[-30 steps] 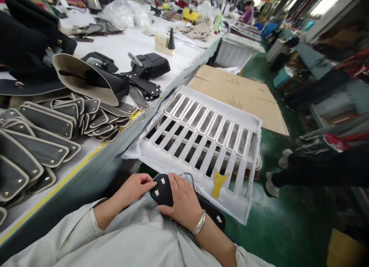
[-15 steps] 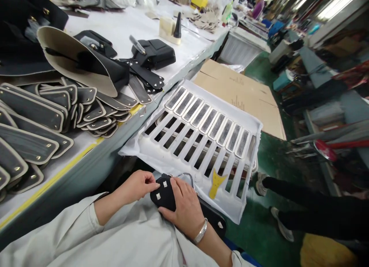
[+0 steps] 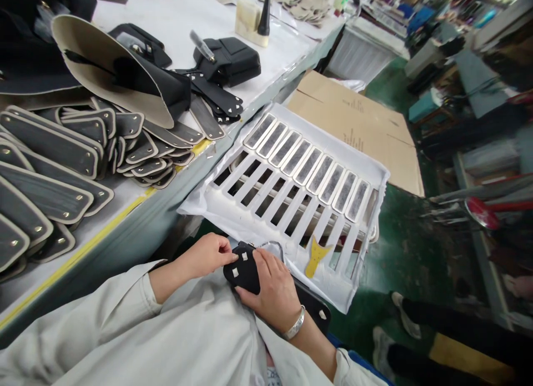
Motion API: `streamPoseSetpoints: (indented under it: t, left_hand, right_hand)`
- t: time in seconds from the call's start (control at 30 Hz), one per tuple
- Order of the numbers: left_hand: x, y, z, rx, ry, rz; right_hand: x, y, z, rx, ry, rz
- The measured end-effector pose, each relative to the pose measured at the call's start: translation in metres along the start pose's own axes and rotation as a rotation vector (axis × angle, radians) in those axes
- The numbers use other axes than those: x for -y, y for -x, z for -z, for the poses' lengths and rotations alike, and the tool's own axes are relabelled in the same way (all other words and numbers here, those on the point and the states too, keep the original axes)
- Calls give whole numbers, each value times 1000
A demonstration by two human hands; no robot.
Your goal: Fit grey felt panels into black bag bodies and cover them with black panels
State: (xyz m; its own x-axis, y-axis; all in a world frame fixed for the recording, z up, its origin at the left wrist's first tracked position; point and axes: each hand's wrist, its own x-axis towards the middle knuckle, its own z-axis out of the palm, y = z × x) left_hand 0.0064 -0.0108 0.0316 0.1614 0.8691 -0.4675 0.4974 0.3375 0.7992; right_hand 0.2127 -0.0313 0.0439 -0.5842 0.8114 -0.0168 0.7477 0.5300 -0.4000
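Observation:
On my lap lies a long black leather strap piece (image 3: 246,275) with a rounded end and small whitish square patches. My right hand (image 3: 272,289), a silver bangle on its wrist, is wrapped over the piece and grips it. The far part of the strap shows beyond my right forearm, with another pale patch. My left hand (image 3: 212,255) is closed in a pinch at the rounded end, its thumb tip touching the edge beside a patch. What sits between those fingers is too small to make out. A little metal fitting shows at the strap's upper edge.
A white slotted tray (image 3: 266,178) with grey-faced strips and a yellow Y-shaped piece (image 3: 316,257) stands ahead. On the left table (image 3: 166,11) lie piled grey straps (image 3: 45,147), black straps (image 3: 216,97) and a black case (image 3: 233,61). Flattened cardboard (image 3: 353,125) lies behind; a person's legs are at right.
The view has tilted and shifted slightly, so table and tray sit elsewhere in the picture. Both hands keep nearly the same hold on the strap piece. The person's legs at right have moved.

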Motion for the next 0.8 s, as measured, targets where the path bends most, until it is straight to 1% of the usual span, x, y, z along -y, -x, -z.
streamPoseSetpoints:
  t: [0.17,0.33,0.4,0.5,0.57,0.63,0.73,0.8]
  left_hand:
    - [-3,-2,5,35,-126,-60]
    - [-8,0,7,68,-260,-133]
    - [-9,3,5,59,-300,-159]
    - [-6,9,2,2,-325,-230]
    - [0,11,0,-45,-309,-329]
    - [9,12,-1,-67,-319,-485]
    - [23,10,-2,-74,-444,-706]
    - [30,7,-2,-94,-552,-787]
  right_hand:
    - [1,1,0,-4,8,3]
    - [4,1,3,22,19,-19]
    - [4,2,4,30,19,-29]
    - [5,3,4,41,18,-47]
    - [5,4,4,46,16,-55]
    - [4,5,5,50,14,-62]
    - [4,5,5,61,17,-70]
    - [4,5,5,68,17,-76]
